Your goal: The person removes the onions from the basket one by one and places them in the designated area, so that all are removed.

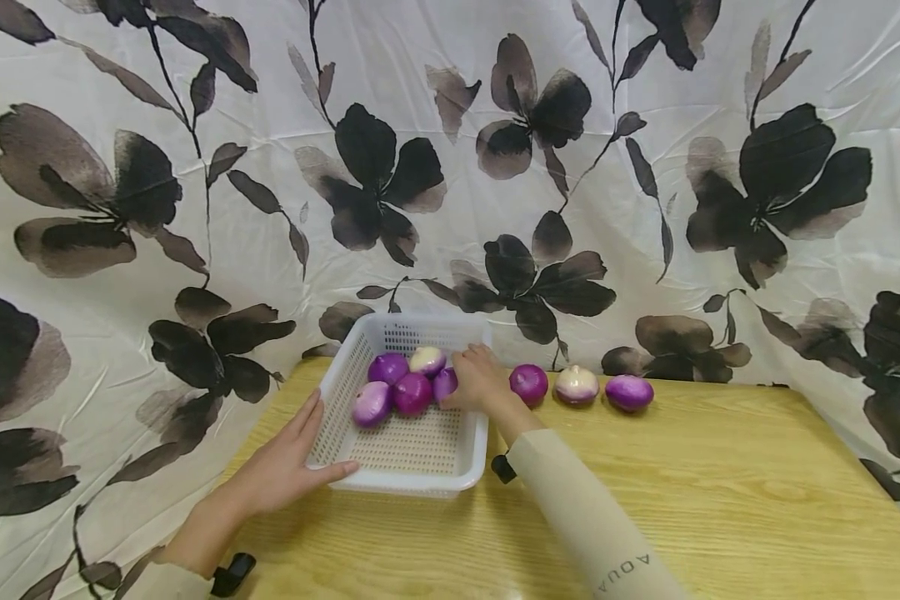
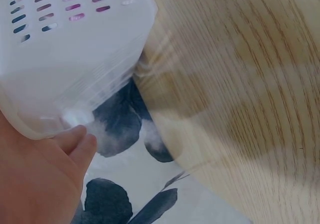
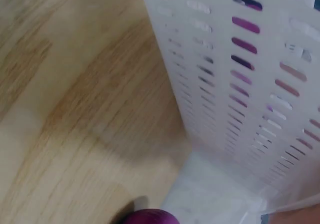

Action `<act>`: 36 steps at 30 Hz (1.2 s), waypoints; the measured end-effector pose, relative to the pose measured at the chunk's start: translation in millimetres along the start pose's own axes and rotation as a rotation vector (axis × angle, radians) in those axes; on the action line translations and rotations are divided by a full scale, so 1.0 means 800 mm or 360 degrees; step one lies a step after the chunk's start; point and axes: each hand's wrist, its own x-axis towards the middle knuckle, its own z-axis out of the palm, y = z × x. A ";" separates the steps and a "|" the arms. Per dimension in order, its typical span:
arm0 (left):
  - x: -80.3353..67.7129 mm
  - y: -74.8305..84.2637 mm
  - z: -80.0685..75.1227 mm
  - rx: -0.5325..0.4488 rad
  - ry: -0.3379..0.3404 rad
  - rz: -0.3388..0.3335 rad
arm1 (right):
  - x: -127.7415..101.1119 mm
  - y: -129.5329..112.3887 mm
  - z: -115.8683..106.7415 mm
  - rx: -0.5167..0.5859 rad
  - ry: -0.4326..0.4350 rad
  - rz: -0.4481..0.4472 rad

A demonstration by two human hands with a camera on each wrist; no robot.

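Observation:
A white perforated plastic basket (image 1: 408, 482) stands on the table with several purple and white onions (image 1: 412, 393) inside. My left hand (image 1: 288, 458) rests against its left side, fingers straight along the outer wall and thumb at the front rim. In the left wrist view, my left hand (image 2: 45, 169) touches the basket wall (image 2: 65, 59). My right hand (image 1: 480, 383) reaches over the right rim and holds a purple onion (image 1: 445, 385) in the basket, partly covering it. Through the slots of the basket wall (image 3: 215, 109) in the right wrist view, purple shows.
Right of the basket, a purple onion (image 1: 528, 384), a whitish onion (image 1: 576, 386) and another purple onion (image 1: 629, 392) lie in a row along the back of the wooden table (image 1: 720, 483). A floral cloth (image 1: 450, 208) hangs close behind the table.

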 end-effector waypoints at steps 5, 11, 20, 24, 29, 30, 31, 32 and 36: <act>-0.001 0.000 0.001 -0.0006 -0.0001 0.0001 | 0.000 -0.003 0.004 -0.0090 0.0027 0.0032; 0.000 0.000 0.000 0.0010 -0.0009 -0.0008 | 0.000 -0.006 0.004 -0.0150 0.0020 0.0068; -0.001 0.001 0.000 0.0005 -0.0008 -0.0005 | 0.000 -0.007 0.004 -0.0195 -0.0007 0.0045; -0.001 0.001 0.000 0.0008 -0.0008 -0.0002 | 0.000 -0.007 0.003 -0.0187 -0.0009 0.0018; -0.001 0.000 -0.001 0.0013 -0.0006 0.0000 | 0.001 -0.007 0.000 -0.0144 -0.0024 -0.0013; -0.001 0.000 -0.001 0.0012 -0.0007 0.0000 | 0.001 -0.007 0.000 -0.0130 -0.0024 -0.0017; -0.001 0.000 -0.001 0.0010 -0.0008 0.0001 | 0.002 -0.007 0.000 -0.0115 -0.0029 -0.0015; -0.001 0.000 -0.001 0.0010 -0.0009 0.0002 | 0.002 -0.007 0.000 -0.0104 -0.0031 -0.0014; -0.002 -0.002 0.001 0.0009 -0.0008 0.0006 | 0.001 -0.006 0.000 -0.0059 -0.0031 -0.0032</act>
